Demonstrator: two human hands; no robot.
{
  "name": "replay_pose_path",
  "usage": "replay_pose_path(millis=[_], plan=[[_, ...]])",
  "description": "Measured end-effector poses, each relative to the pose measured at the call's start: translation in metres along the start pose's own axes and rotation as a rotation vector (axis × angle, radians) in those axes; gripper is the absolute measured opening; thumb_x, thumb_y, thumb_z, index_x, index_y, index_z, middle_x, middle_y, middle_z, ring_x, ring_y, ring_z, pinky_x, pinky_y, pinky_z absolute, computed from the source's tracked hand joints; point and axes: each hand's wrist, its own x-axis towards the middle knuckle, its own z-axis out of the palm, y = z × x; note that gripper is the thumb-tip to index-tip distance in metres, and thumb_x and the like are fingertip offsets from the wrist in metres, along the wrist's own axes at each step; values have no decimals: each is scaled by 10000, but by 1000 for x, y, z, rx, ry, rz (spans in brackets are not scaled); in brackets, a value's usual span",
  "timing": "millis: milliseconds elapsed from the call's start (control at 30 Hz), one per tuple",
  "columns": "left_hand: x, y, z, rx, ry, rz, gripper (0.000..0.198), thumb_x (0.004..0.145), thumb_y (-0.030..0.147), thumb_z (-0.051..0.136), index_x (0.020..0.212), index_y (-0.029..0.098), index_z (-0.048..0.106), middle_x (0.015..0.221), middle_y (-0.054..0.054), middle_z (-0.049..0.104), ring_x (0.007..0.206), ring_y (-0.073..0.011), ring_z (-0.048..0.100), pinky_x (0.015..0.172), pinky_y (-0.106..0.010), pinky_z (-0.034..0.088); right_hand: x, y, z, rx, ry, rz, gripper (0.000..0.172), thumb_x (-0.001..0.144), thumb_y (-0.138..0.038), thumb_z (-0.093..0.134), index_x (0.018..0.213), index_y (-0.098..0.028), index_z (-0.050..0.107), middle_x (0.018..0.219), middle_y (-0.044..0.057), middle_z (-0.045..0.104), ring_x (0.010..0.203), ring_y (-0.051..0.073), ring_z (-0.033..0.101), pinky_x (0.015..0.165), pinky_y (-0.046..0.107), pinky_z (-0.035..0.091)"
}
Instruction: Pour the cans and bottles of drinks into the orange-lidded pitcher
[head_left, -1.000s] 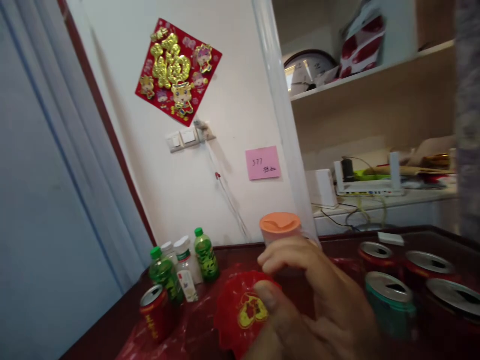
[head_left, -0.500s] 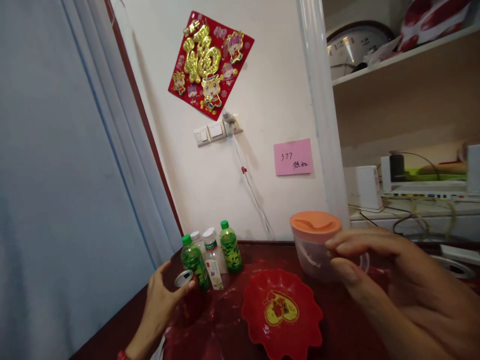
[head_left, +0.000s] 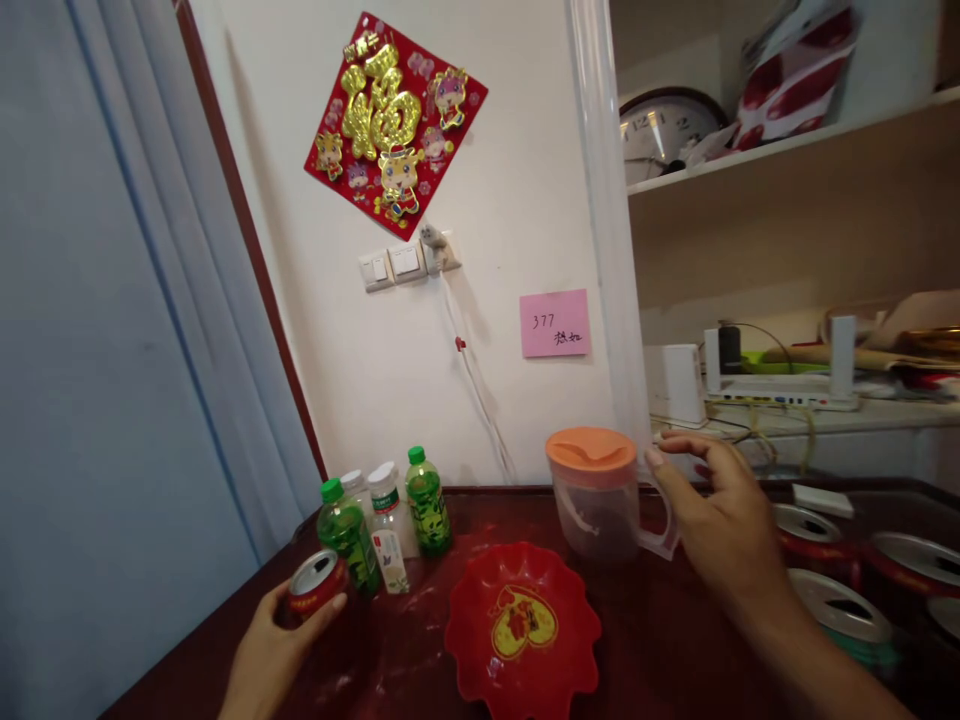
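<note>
My left hand (head_left: 281, 635) is wrapped round a red drink can (head_left: 319, 585) at the lower left. The can's silver top shows an open mouth. My right hand (head_left: 720, 510) is beside the handle of a clear plastic pitcher (head_left: 600, 515) with an orange lid (head_left: 592, 450). Its thumb and forefinger are bent, their tips close together near the handle's top, and I make out nothing held between them. Between my hands lies a red scalloped plate (head_left: 472, 640) with a yellow heart design.
Green-capped bottles (head_left: 427, 505) and white-capped jars (head_left: 386, 490) stand by the wall behind the red can. Several open cans (head_left: 840, 605) stand at the lower right. A white router (head_left: 780, 390) and its cables lie on the shelf. A blue curtain (head_left: 112, 350) hangs at left.
My right hand has reached farther out to the pitcher's handle, uncovering several cans at the right. My left hand now wraps the red can, whose red side shows. The view has turned slightly right.
</note>
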Motion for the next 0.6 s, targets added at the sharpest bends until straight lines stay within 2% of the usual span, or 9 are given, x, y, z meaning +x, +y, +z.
replay_pose_path(millis=[100, 200, 300, 367, 500, 600], plan=[[-16, 24, 0, -50, -12, 19, 813, 541, 614, 820, 1172, 148, 610, 1099, -158, 770, 1005, -390, 737, 858, -494, 611, 3, 34, 6, 13, 57, 150, 532, 699, -605, 697, 1030, -190, 669, 1177, 104, 599, 1136, 334, 538, 1020, 474, 371], [-34, 56, 12, -160, -102, 78, 814, 538, 604, 841, 1189, 168, 621, 1148, -140, 765, 1052, -379, 724, 888, -472, 610, -4, 61, 12, 124, 37, 344, 701, 670, -660, 728, 1152, -163, 616, 1140, 122, 623, 1062, 319, 591, 910, 439, 465], [-51, 85, 38, -326, -251, 103, 802, 518, 591, 870, 1168, 180, 640, 1147, -130, 770, 1066, -380, 718, 894, -462, 611, -17, 74, 17, 265, -55, 491, 690, 672, -728, 740, 1017, -141, 632, 894, 85, 660, 792, 258, 633, 692, 354, 510], [-61, 97, 61, -402, -396, 121, 777, 548, 590, 869, 1167, 178, 641, 1154, -136, 766, 1081, -381, 712, 925, -471, 595, -26, 77, 19, 331, -87, 529, 660, 677, -769, 747, 854, -142, 639, 713, 35, 610, 637, 196, 567, 587, 294, 464], [-74, 96, 105, -507, -646, 167, 758, 595, 577, 866, 1188, 172, 625, 1204, -165, 741, 1118, -384, 689, 987, -498, 548, -42, 80, 23, 386, 5, 526, 695, 643, -829, 766, 712, -152, 621, 620, -1, 546, 598, 146, 482, 546, 238, 406], [-82, 83, 129, -526, -743, 223, 736, 609, 542, 881, 1200, 193, 614, 1240, -151, 724, 1180, -382, 651, 1051, -499, 494, -49, 83, 25, 417, 56, 546, 713, 584, -835, 801, 690, -152, 626, 617, 7, 553, 599, 153, 496, 549, 238, 435]])
